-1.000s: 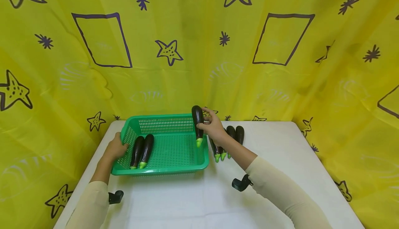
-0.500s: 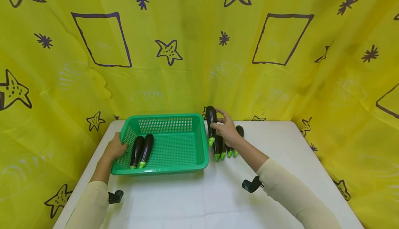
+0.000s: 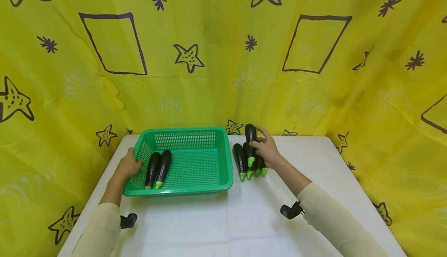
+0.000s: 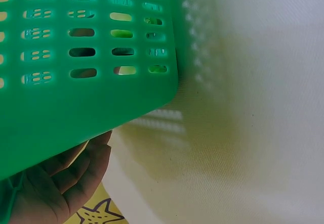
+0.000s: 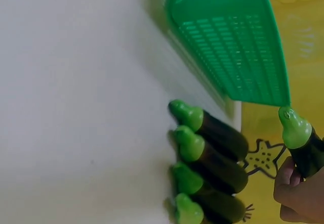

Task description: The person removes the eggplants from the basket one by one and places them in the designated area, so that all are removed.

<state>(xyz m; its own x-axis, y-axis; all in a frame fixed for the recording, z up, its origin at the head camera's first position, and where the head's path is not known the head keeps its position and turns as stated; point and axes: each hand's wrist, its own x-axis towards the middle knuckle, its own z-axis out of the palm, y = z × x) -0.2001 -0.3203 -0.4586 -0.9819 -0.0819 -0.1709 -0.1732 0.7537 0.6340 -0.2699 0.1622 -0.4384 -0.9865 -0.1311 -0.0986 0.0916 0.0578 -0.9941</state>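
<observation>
My right hand (image 3: pixel 268 148) pinches a dark eggplant (image 3: pixel 250 142) with a green stem end, held upright above a row of eggplants (image 3: pixel 239 158) on the table. In the right wrist view, the held eggplant (image 5: pixel 297 133) is at the right edge, apart from several eggplants (image 5: pixel 220 133) lying side by side. My left hand (image 3: pixel 129 166) grips the left rim of a green plastic basket (image 3: pixel 178 191); in the left wrist view, the curled fingers (image 4: pixel 93 168) show under the basket's rim. Inside the basket, two eggplants (image 3: pixel 163 167) lie at the left end.
A white-covered table (image 3: pixel 195 230) holds everything. A yellow curtain (image 3: pixel 216 90) with star drawings hangs behind and along both sides. Black wrist camera mounts (image 3: pixel 291 210) stick out from the sleeves. The basket's right wall stands close to the eggplant row.
My right hand has moved to the right with the eggplant, from over the basket's right rim to above the row on the table. The left hand and basket stay nearly still.
</observation>
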